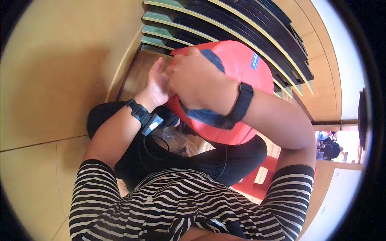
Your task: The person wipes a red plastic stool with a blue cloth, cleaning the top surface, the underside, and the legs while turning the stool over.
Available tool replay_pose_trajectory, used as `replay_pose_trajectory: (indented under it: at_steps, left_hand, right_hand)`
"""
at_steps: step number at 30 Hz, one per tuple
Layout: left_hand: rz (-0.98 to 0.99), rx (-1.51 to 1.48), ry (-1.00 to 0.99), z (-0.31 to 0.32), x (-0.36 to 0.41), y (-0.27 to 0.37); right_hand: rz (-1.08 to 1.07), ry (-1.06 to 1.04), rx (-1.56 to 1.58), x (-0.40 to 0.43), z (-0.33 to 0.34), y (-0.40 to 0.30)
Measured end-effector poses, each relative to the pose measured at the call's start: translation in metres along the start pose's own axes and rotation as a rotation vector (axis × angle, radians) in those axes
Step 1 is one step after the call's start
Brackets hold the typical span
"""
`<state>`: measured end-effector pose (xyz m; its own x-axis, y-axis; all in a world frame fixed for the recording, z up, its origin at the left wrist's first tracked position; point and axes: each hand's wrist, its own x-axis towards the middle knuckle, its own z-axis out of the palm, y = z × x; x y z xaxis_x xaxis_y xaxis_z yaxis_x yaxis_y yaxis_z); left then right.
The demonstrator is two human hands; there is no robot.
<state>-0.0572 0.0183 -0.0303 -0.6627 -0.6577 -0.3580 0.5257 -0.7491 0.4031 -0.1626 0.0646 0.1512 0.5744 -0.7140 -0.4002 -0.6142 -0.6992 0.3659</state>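
A red plastic stool (238, 129) stands before me, between my bent knees. My right hand (199, 79) is over it with curled fingers, palm side hidden. A dark blue-grey patch (212, 58), perhaps cloth, shows on either side of that hand against the red seat. My left hand (156, 82) is just left of the stool, palm partly turned up and its fingertips close against the right hand. Whatever may lie between the hands is hidden. A black wristband with a small device (147, 120) is on my left wrist, and a black strap (241, 105) is on my right.
Dark slatted shelving with pale edges (235, 24) rises beyond the stool. At left is a light wood panel (60, 75). A clear plastic bag (178, 141) lies on the floor between my legs. Part of a red plastic seat (268, 174) shows beneath me.
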Motion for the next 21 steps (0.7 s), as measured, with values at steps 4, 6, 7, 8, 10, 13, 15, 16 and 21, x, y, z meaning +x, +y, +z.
replay_pose_trajectory:
  at_steps: [4,6,7,8,10,13,15,16,21]
  left_hand:
    - [-0.27,-0.171,-0.292,-0.026,0.002,0.021]
    - [-0.275,-0.119,-0.441,-0.029,0.007,0.023]
    - [-0.283,-0.094,-0.518,-0.022,0.004,0.024]
    - [-0.27,-0.075,-0.421,-0.013,0.002,0.02]
    - [-0.263,-0.039,-0.412,-0.017,0.008,0.02]
    - [-0.225,0.021,-0.397,-0.008,0.007,0.018]
    - [-0.138,0.088,-0.153,0.004,-0.001,0.014]
    - [-0.117,0.096,-0.098,0.005,-0.001,0.014]
    - [-0.022,0.155,0.176,0.013,0.003,0.016]
  right_hand:
    - [-0.081,0.07,0.016,-0.014,0.012,-0.043]
    - [-0.143,0.074,-0.039,-0.025,0.02,-0.07]
    - [-0.131,0.072,-0.029,-0.031,0.022,-0.077]
    - [-0.202,0.076,-0.008,-0.039,0.026,-0.082]
    - [-0.265,0.212,-0.025,-0.053,0.042,-0.088]
    - [-0.276,0.453,0.033,-0.076,0.066,-0.091]
    - [-0.276,0.517,0.064,-0.092,0.079,-0.094]
    - [-0.293,0.547,0.075,-0.1,0.087,-0.095]
    - [-0.238,0.704,0.189,-0.139,0.117,-0.086]
